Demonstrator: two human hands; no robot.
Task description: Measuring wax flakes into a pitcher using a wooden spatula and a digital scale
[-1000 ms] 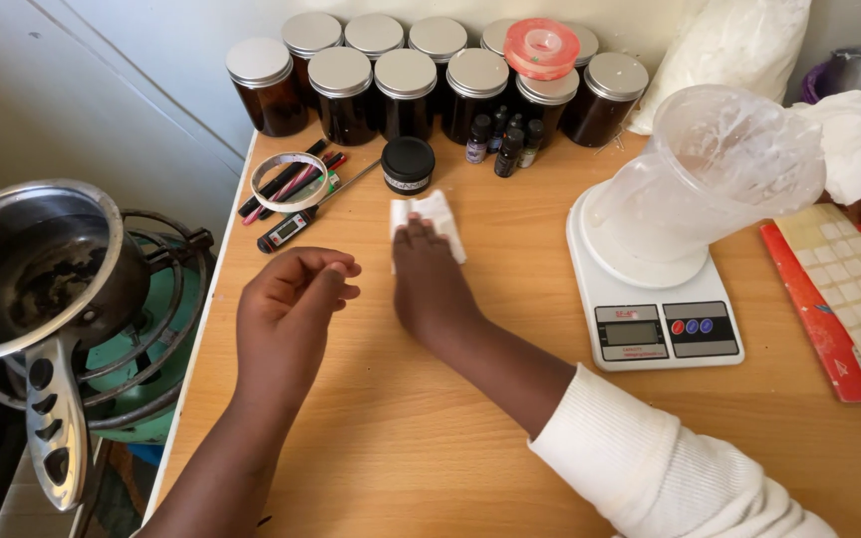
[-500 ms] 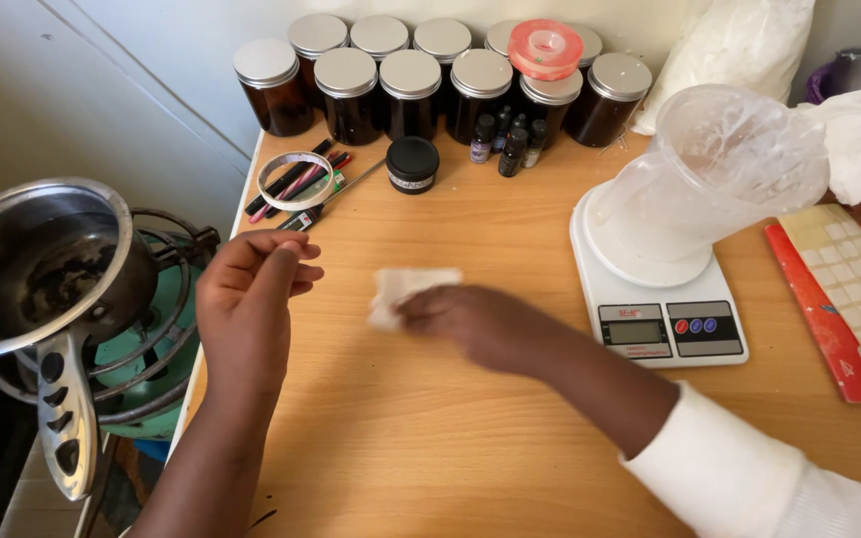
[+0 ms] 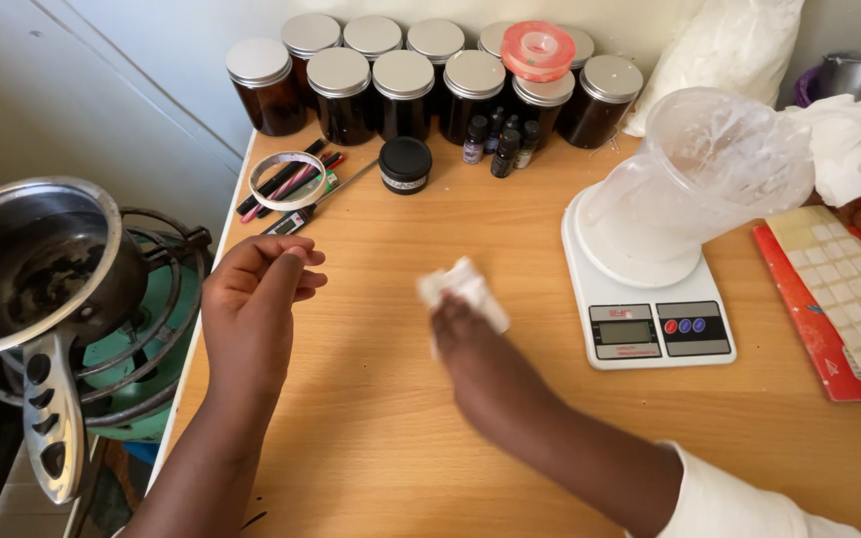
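Head view: the right hand (image 3: 485, 364) presses a crumpled white tissue (image 3: 462, 291) flat on the wooden bench (image 3: 371, 418), fingers closed over its near edge, left of the white kitchen scale (image 3: 650, 319). The left hand (image 3: 251, 309) hovers empty near the bench's left edge, fingers loosely curled and slightly apart. Amber jars (image 3: 401, 85) line the far side; a metal pot (image 3: 32, 264) sits left.

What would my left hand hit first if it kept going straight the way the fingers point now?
Probably the thermometer pen just beyond the left hand, then the tape ring lying over the pens. Depth is hard to judge from this view.
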